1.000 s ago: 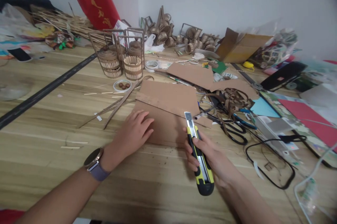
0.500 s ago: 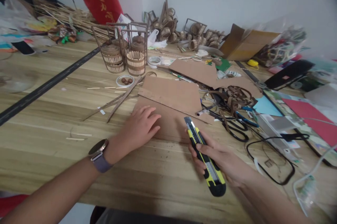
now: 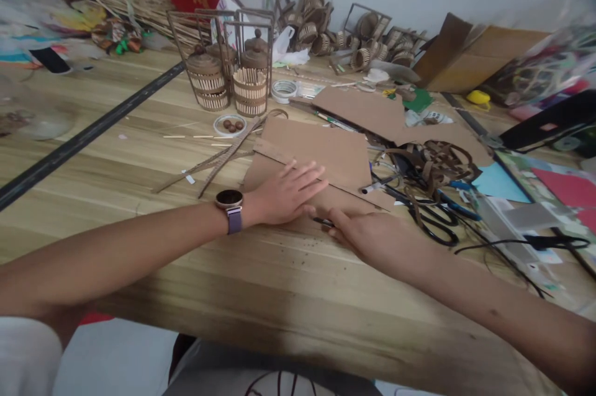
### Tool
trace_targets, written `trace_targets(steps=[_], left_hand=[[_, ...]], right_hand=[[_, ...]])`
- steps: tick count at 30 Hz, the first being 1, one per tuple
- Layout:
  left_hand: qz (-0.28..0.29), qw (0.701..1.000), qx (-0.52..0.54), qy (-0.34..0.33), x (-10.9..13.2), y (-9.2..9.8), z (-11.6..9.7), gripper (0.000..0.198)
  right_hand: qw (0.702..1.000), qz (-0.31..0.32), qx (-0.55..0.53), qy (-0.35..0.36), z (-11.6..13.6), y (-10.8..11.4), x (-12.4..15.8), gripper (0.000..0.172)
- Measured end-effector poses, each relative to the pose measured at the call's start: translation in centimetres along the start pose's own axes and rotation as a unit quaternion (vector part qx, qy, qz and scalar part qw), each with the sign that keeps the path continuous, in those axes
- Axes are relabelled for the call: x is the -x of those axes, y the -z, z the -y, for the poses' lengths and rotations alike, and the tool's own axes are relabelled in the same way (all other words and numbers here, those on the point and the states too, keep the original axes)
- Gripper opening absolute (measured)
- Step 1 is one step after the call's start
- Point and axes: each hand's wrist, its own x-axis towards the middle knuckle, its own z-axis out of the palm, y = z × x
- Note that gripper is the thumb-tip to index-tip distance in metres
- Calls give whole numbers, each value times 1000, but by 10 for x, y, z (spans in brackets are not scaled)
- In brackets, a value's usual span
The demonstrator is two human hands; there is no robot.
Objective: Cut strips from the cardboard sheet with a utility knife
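Observation:
My left hand (image 3: 291,194) lies flat with its fingers spread on a brown cardboard sheet (image 3: 347,198). My right hand (image 3: 361,231) is closed at the sheet's near edge, close to my left fingertips. Only a small dark end of the utility knife (image 3: 322,221) shows at its fingers; the rest is hidden beneath the hand. Another cardboard piece (image 3: 316,144) lies just behind, its edge meeting the near sheet. Small dark crumbs are scattered on the wooden table (image 3: 261,284) in front of my hands.
Small slatted baskets (image 3: 251,92) with tall frames stand behind on the left, beside a dish of brown balls (image 3: 230,126) and a tape roll (image 3: 284,90). On the right lie black-handled scissors (image 3: 437,225), coiled brown strips (image 3: 433,166) and cables. An open carton (image 3: 475,58) sits at the back.
My right hand has turned over and brought the utility knife down to the cardboard's near edge, mostly hiding it. My left hand has slid right across the sheet. The view has shifted.

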Motion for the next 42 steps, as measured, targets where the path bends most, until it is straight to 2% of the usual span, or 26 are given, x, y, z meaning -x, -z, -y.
trace_targets(steps=[3, 5, 11, 16, 23, 28, 38, 42], left_hand=[[43, 999, 5, 5, 0, -5, -2, 58], [52, 999, 6, 10, 1, -5, -4, 57], [38, 999, 12, 5, 1, -6, -5, 56], [31, 999, 17, 7, 2, -9, -4, 56], [33, 999, 13, 12, 2, -11, -5, 57], [42, 999, 14, 9, 1, -6, -6, 56], [32, 999, 26, -7, 3, -7, -2, 56], [22, 999, 29, -17, 5, -9, 1, 56]], right_hand=[[999, -4, 32, 29, 2, -7, -8, 17], [998, -8, 37, 44, 0, -12, -10, 18], [995, -25, 52, 81, -8, -21, -12, 24], [994, -26, 56, 91, -9, -21, -13, 26], [996, 18, 48, 70, 0, -9, -16, 35], [996, 42, 65, 38, 5, -9, -22, 41], [992, 71, 94, 50, 4, -7, -24, 40], [994, 57, 77, 46, -1, -13, -21, 38]])
